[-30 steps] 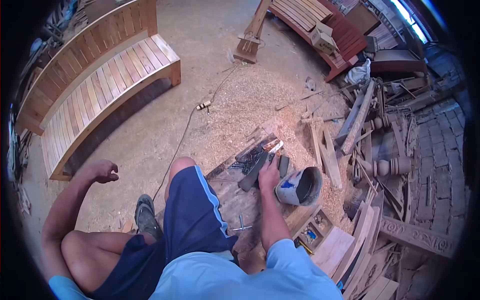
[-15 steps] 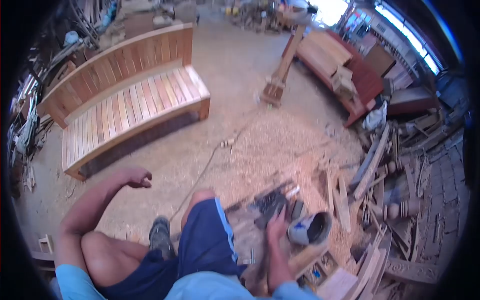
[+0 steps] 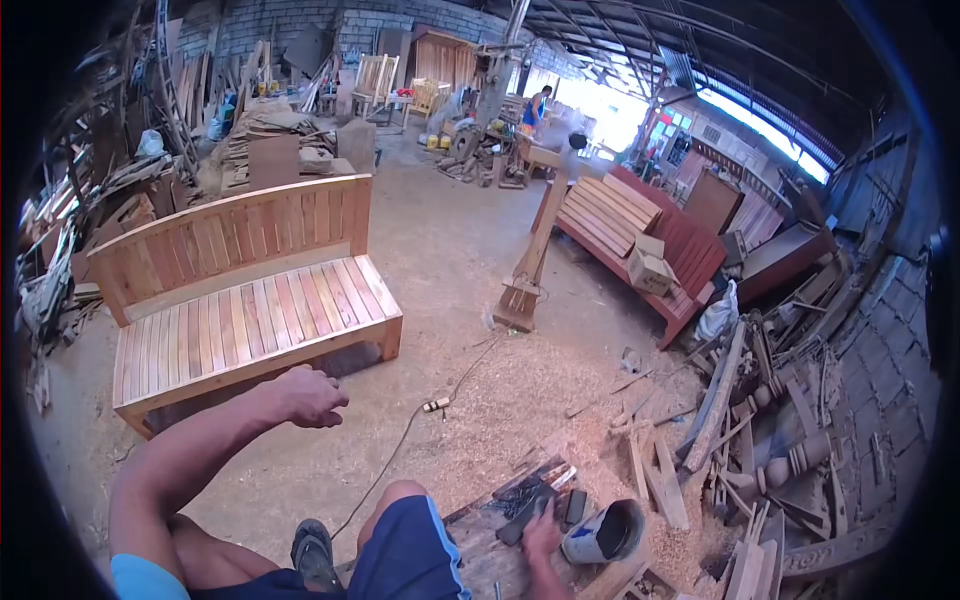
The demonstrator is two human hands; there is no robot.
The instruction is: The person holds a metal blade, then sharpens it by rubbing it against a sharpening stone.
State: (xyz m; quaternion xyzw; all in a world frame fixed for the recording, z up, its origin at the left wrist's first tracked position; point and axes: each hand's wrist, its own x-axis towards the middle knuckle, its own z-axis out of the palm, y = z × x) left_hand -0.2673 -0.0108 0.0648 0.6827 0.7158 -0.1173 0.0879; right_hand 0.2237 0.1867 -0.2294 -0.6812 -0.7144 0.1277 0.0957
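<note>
My left hand (image 3: 318, 398) hangs in the air in front of the slatted wooden bench (image 3: 250, 310), its fingers loosely bent and a little apart, with nothing visible in them. Low on the right, my right hand (image 3: 543, 532) grips the near end of a dark, flat rectangular block (image 3: 522, 516) over a worn wooden board (image 3: 470, 545). A smaller dark block (image 3: 576, 506) stands just right of it. Close beside my right hand is a tilted, stained metal can (image 3: 605, 532), open at the top.
A cord (image 3: 385, 465) with a connector (image 3: 437, 404) crosses the shavings-strewn floor. Ahead stands a wooden post on a base (image 3: 517, 305). A reddish bench (image 3: 640, 255) bears planks and a box (image 3: 651, 266). Scrap wood (image 3: 660, 470) lies at right. A person (image 3: 535, 110) is far back.
The view has tilted up, showing more of the workshop's back. My left hand's fingers look looser than before. My right hand stays at the dark block beside the can.
</note>
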